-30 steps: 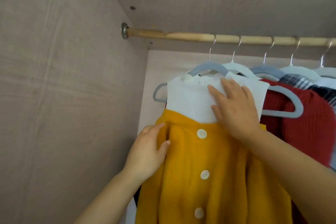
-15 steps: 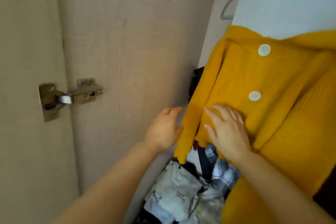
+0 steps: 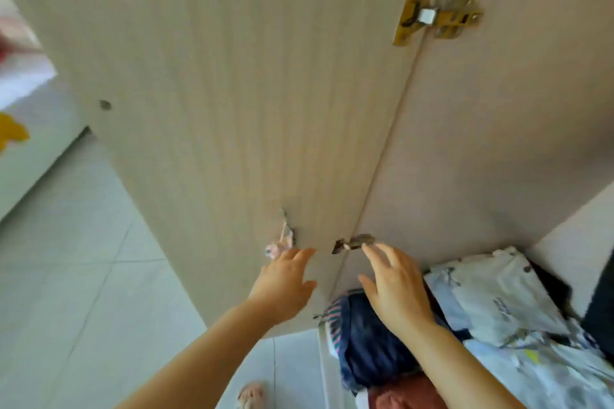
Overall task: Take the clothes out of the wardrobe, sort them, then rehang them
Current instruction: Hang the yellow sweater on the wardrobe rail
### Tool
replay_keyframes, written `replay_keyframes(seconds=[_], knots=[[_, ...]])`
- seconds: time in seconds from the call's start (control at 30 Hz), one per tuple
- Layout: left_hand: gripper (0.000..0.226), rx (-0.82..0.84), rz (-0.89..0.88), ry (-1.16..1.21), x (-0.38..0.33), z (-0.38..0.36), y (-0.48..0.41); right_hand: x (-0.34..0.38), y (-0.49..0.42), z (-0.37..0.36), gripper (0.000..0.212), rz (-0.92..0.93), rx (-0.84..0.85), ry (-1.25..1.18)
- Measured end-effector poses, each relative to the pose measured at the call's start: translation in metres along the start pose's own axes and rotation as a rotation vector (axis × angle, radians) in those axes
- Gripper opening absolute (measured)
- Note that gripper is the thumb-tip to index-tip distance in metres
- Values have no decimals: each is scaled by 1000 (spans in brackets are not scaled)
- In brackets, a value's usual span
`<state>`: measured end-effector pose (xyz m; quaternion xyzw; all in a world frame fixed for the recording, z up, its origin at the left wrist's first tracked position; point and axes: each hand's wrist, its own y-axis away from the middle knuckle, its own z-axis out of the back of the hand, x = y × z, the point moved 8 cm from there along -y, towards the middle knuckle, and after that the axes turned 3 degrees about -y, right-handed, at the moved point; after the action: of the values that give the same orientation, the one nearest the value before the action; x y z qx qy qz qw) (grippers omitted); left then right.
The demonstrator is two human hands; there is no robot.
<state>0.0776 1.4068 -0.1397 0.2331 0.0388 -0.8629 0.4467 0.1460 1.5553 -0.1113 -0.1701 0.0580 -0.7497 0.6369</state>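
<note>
Two hands are in view — the left hand (image 3: 285, 289) and the right hand (image 3: 395, 289). One wardrobe door (image 3: 232, 76) carries two metal hinges, the upper hinge (image 3: 435, 13) and the lower hinge (image 3: 354, 242). One round cap (image 3: 105, 105) and one pink trinket (image 3: 279, 244) sit on that door. At least four pieces of clothing can be told apart — one dark blue garment (image 3: 372, 345), one white printed cloth (image 3: 491, 302), one striped piece (image 3: 334, 319), one reddish piece (image 3: 398, 392).
</note>
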Motion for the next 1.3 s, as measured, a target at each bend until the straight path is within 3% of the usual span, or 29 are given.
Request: replay_keyframes(seconds=[0.27, 0.53, 0.7, 0.87, 1.3], knots=[[58, -131, 532, 85, 189, 35, 133, 206, -4, -103, 65, 451, 235, -135], [57, -281, 860, 156, 356, 95, 251, 419, -25, -163, 64, 768, 244, -233], [56, -348, 963, 161, 457, 143, 301, 543, -58, -192, 57, 869, 204, -253], [56, -399, 1022, 194, 539, 185, 323, 635, -96, -211, 63, 886, 231, -264], [57, -416, 1123, 171, 753, 288, 269, 818, -260, -316, 65, 959, 353, -224]])
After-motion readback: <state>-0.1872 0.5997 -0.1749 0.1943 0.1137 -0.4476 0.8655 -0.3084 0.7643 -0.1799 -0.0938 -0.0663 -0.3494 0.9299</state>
